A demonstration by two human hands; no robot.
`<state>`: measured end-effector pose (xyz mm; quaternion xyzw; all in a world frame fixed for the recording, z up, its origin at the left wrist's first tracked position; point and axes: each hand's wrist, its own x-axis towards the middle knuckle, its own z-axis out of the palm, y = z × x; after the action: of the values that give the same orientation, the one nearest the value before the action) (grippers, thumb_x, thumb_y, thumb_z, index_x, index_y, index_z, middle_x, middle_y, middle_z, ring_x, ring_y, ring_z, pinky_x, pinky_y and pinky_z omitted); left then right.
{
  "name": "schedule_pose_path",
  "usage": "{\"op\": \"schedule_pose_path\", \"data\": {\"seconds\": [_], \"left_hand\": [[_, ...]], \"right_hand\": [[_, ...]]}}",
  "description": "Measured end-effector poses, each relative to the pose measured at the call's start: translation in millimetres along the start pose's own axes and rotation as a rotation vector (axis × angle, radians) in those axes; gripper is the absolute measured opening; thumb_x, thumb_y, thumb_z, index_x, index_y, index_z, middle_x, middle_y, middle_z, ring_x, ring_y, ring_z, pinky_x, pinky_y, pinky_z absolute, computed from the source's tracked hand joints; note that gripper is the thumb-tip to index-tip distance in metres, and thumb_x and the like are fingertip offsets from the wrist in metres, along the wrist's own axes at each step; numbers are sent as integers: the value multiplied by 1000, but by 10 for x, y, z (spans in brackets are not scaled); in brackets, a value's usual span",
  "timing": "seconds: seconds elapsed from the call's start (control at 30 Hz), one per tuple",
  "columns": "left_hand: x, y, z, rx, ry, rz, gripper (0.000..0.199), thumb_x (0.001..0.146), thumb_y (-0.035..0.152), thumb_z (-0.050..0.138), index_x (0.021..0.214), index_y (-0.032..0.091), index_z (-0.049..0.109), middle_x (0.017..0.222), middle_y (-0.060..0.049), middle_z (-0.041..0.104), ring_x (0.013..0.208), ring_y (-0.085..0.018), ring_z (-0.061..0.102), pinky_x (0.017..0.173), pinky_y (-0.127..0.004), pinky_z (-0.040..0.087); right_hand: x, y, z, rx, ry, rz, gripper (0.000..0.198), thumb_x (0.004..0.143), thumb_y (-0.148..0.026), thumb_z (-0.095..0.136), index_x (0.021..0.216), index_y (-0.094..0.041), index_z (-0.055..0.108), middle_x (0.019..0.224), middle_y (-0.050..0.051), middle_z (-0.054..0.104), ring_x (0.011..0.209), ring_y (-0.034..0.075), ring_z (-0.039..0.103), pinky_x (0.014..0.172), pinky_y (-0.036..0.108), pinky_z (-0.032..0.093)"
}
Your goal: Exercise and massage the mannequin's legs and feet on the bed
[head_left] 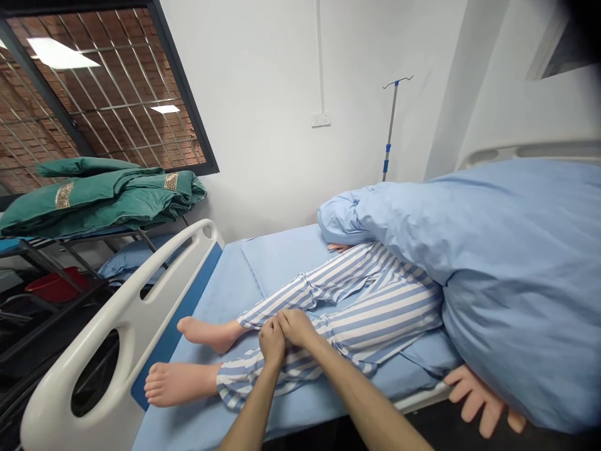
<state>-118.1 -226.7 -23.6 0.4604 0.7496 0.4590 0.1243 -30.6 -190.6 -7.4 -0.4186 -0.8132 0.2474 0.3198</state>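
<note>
My left hand (272, 341) and my right hand (294, 327) are closed side by side, touching each other, over the near shin of a figure lying on the bed. Anything between the fingers is hidden. Blue and white striped trousers (385, 313) cover the figure's legs, just under and beside my hands. Its bare feet, the near foot (176, 383) and the far foot (206, 332), point left and look like a mannequin's. A light blue quilt (507, 250) hides the upper body. One figure hand (483, 401) sticks out at the near bed edge.
The bed's white footboard (136, 294) rises at the left. Behind it, folded green quilts (117, 200) lie on a rack, with a red basin (56, 285) below. An IV pole (390, 134) stands by the far wall. Blue sheet (277, 250) shows around the legs.
</note>
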Motion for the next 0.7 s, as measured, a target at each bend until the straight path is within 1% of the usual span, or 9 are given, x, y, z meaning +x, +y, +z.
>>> {"op": "schedule_pose_path", "data": {"seconds": [0.03, 0.07, 0.17, 0.27, 0.37, 0.43, 0.53, 0.63, 0.7], "left_hand": [[-2, 24, -10, 12, 7, -14, 33, 79, 34, 33, 55, 20, 50, 60, -3, 57, 58, -15, 46, 57, -26, 29], [1, 63, -11, 14, 18, -28, 32, 78, 34, 34, 53, 20, 49, 58, -2, 56, 57, -15, 44, 56, -26, 28], [37, 262, 70, -52, 48, -55, 30, 73, 32, 38, 46, 20, 42, 47, 2, 45, 52, -13, 38, 53, -26, 26], [66, 506, 279, -153, 32, -14, 29, 73, 31, 35, 46, 21, 35, 46, 4, 39, 51, -12, 37, 51, -24, 27], [10, 662, 509, -207, 22, -2, 28, 75, 31, 31, 49, 21, 33, 49, 4, 41, 52, -11, 37, 51, -23, 29], [-67, 687, 602, -215, 35, -22, 28, 75, 31, 33, 49, 21, 33, 48, 4, 41, 51, -11, 36, 51, -24, 29], [-169, 649, 639, -203, 25, -19, 29, 76, 31, 36, 48, 21, 33, 46, 5, 39, 51, -11, 36, 52, -24, 27], [-201, 607, 633, -184, -15, 12, 30, 76, 31, 37, 47, 21, 33, 45, 5, 38, 51, -11, 36, 53, -25, 25], [-183, 612, 644, -177, -30, 22, 31, 75, 31, 37, 47, 21, 32, 45, 5, 36, 51, -11, 35, 53, -25, 24]], "right_hand": [[-8, 41, -60, -36, -10, 2, 39, 89, -32, 29, 67, -17, 58, 70, 6, 64, 65, 14, 54, 59, 24, 29], [-17, 86, -106, -59, 7, 33, 40, 89, -32, 29, 67, -17, 58, 70, 6, 64, 65, 14, 54, 59, 24, 29], [-29, 219, -153, -44, 117, 182, 42, 89, -31, 27, 67, -16, 58, 71, 8, 65, 66, 14, 54, 60, 24, 30], [-7, 344, -131, 135, 168, 235, 40, 88, -30, 29, 65, -15, 58, 70, 8, 65, 65, 14, 53, 58, 24, 32], [23, 453, -119, 311, 238, 251, 37, 86, -28, 30, 63, -16, 56, 68, 6, 63, 63, 14, 51, 56, 24, 34], [41, 497, -136, 350, 302, 287, 37, 85, -29, 28, 61, -17, 53, 64, 5, 61, 62, 14, 49, 55, 23, 35], [63, 515, -231, 374, 343, 331, 37, 83, -29, 27, 54, -17, 48, 52, 1, 51, 55, 13, 44, 50, 23, 32], [38, 537, -415, 364, 312, 300, 34, 79, -28, 34, 48, -18, 42, 46, -2, 43, 50, 11, 39, 48, 22, 27], [-25, 578, -533, 302, 283, 246, 33, 78, -29, 38, 46, -17, 41, 46, -2, 43, 51, 10, 38, 50, 22, 26]]}}
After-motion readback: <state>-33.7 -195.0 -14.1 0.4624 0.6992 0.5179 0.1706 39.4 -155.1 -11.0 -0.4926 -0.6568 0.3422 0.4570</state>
